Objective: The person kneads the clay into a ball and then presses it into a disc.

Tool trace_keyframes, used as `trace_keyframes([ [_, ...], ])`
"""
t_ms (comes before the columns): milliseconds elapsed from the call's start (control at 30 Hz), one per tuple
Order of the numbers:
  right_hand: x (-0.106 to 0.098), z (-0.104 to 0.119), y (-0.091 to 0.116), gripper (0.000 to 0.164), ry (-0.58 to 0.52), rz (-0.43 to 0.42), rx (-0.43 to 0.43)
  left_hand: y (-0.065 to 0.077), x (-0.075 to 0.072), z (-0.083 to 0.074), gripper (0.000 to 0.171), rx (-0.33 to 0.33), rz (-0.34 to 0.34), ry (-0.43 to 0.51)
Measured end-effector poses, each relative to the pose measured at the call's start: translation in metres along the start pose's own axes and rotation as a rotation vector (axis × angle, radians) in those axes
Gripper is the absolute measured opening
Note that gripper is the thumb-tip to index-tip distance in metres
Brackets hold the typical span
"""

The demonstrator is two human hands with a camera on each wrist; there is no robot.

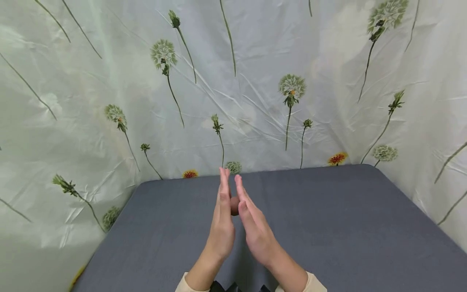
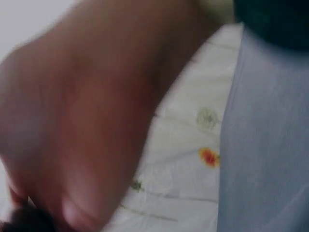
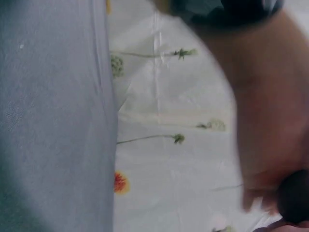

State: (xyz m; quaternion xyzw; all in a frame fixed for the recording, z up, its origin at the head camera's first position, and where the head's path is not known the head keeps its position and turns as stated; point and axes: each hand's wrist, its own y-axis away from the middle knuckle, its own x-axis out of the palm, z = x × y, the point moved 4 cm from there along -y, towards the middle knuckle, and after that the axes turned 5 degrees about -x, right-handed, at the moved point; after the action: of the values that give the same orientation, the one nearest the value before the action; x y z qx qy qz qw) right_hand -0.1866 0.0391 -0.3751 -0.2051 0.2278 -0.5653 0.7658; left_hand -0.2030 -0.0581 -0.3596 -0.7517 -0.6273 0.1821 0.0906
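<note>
A small brown ball sits between my two upright hands, partly covered by them. My left hand stands on its left side with straight fingers, palm turned inward. On the other side is my right hand, its fingers also straight and leaning toward the left hand. The palms press the ball from both sides, and the fingertips stay slightly apart. In the right wrist view the ball shows dark against the blurred right hand. The left wrist view is mostly filled by the blurred left hand.
Below the hands spreads a table with a dark grey cloth. A pale curtain printed with dandelions and other flowers hangs behind it and along both sides. Light sleeves show at the bottom edge.
</note>
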Motion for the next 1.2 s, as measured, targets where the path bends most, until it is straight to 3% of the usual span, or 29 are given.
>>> trace_keyframes([
  [133,0.001,-0.008,-0.001,0.059,-0.068,0.002,0.042,0.003,0.001,-0.004,0.057,0.033,-0.009,-0.062],
  [233,0.011,-0.010,0.003,0.059,-0.070,0.039,0.084,-0.004,-0.012,0.000,0.059,0.007,-0.066,-0.014],
  [367,0.022,-0.007,0.005,0.059,-0.008,0.073,0.100,-0.013,-0.024,0.013,0.068,-0.110,-0.074,0.111],
  [467,0.017,-0.007,0.002,0.059,0.028,0.047,0.081,-0.013,-0.019,0.021,0.073,-0.180,-0.035,0.168],
  [567,0.003,-0.009,-0.002,0.057,0.042,-0.017,0.063,-0.008,-0.003,0.021,0.072,-0.170,0.034,0.143],
  [700,-0.010,-0.016,-0.006,0.059,-0.014,-0.068,0.063,-0.002,0.011,0.009,0.069,-0.116,0.116,0.075],
  [767,-0.007,-0.019,-0.006,0.060,-0.060,-0.042,0.073,-0.003,0.006,0.001,0.069,-0.094,0.096,0.068],
  [867,0.007,-0.018,-0.004,0.060,-0.121,0.037,0.096,-0.008,-0.010,-0.006,0.070,-0.068,0.006,0.062],
  [1000,0.022,-0.008,0.003,0.057,-0.120,0.103,0.097,-0.013,-0.025,-0.001,0.072,-0.095,-0.056,0.053],
  [1100,0.022,0.003,0.005,0.056,-0.066,0.098,0.050,-0.014,-0.023,0.009,0.074,-0.146,-0.028,0.118],
  [1200,0.011,0.011,0.004,0.056,0.028,0.055,-0.028,-0.012,-0.009,0.018,0.078,-0.183,0.054,0.228],
])
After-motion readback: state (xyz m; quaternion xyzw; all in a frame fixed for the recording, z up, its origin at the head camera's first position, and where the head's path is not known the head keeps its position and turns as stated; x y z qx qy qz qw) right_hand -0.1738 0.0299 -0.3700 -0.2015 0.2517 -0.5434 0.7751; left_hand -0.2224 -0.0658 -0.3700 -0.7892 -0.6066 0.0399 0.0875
